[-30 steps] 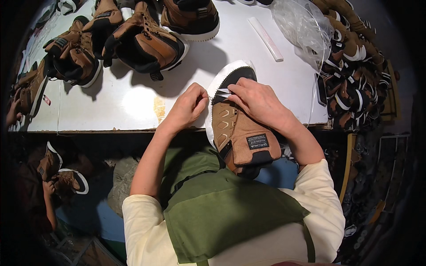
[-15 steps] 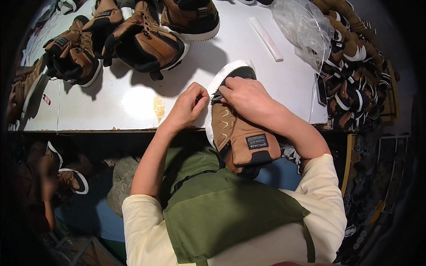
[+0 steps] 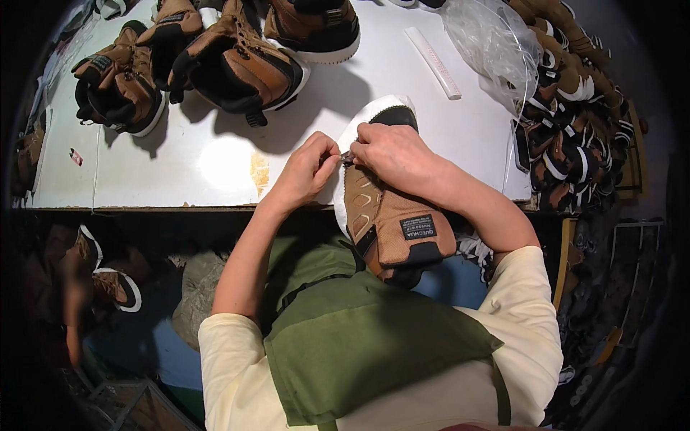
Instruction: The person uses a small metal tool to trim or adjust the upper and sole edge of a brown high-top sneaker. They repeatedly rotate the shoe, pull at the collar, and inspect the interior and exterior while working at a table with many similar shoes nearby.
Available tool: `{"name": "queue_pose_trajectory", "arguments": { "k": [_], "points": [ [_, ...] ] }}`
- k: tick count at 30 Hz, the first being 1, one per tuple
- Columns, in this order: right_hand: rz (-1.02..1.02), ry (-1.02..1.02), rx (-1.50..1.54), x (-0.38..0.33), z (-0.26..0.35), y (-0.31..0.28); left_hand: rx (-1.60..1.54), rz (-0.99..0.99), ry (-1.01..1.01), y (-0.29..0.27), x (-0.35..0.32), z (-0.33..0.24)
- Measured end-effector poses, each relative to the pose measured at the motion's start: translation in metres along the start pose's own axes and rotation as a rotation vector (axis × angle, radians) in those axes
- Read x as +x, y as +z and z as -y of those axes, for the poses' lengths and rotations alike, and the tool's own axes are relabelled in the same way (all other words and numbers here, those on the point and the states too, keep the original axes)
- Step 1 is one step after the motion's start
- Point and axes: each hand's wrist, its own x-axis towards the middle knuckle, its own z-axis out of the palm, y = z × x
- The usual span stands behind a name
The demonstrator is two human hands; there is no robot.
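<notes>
A brown boot (image 3: pixel 392 219) with a white sole and black toe lies on its side across the front edge of the white table (image 3: pixel 215 161), its collar toward my lap. My right hand (image 3: pixel 395 154) rests on the boot's front and pinches a small thin piece at the lace area. My left hand (image 3: pixel 309 169) meets it from the left, fingertips pinched on the same small piece. What the piece is stays too small to tell. A green apron (image 3: pixel 359 337) covers my lap.
Several brown and black boots (image 3: pixel 244 65) stand at the table's back. A clear plastic bag (image 3: pixel 492 47) and a white strip (image 3: pixel 431 61) lie back right. More boots are piled on the right (image 3: pixel 568 136) and under the table at left (image 3: pixel 108 280).
Both hands have stayed at the boot's front. The right hand has shifted slightly over the lace area; the boot has barely moved.
</notes>
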Motion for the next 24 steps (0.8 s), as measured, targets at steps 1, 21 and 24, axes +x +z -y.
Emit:
{"name": "queue_pose_trajectory", "arguments": {
  "k": [1,21,24],
  "points": [
    [0.002,0.009,0.003,0.0001,0.0,0.0004,-0.002,0.002,0.001,0.0001,0.0003,0.0002],
    [0.061,0.011,0.022,0.0007,-0.0041,0.0015,-0.017,-0.015,0.011,0.0044,0.0013,0.0017],
    [0.055,0.012,0.025,0.0017,-0.002,0.0005,-0.017,-0.018,0.009,0.0045,0.0012,0.0019]
  ]
}}
